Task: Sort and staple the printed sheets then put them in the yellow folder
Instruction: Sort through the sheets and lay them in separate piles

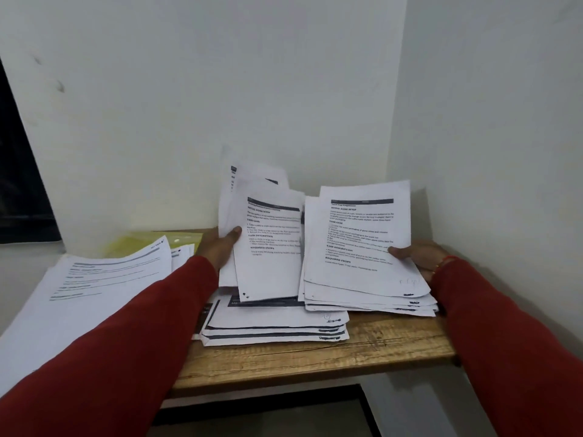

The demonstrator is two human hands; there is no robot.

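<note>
Head view of a small wooden corner table (315, 357) set against white walls. The left hand (222, 247), in a red sleeve (126, 342), grips a loose fan of white printed sheets (268, 247) with the thumb laid across the front page; these sheets are raised and tilted towards the camera. The right hand (419, 257), wearing a thin red wrist thread (443, 262), holds a thicker bundle of printed pages (359, 247) by its right edge, thumb on top (fingers behind the paper are hidden). Beneath both lies a flat stack of printed sheets (277, 326) on the table. To the left, another spread of printed pages (94, 279) partly covers the translucent yellow plastic folder (142, 242), which lies flat at the table's far left, near the wall.
</note>
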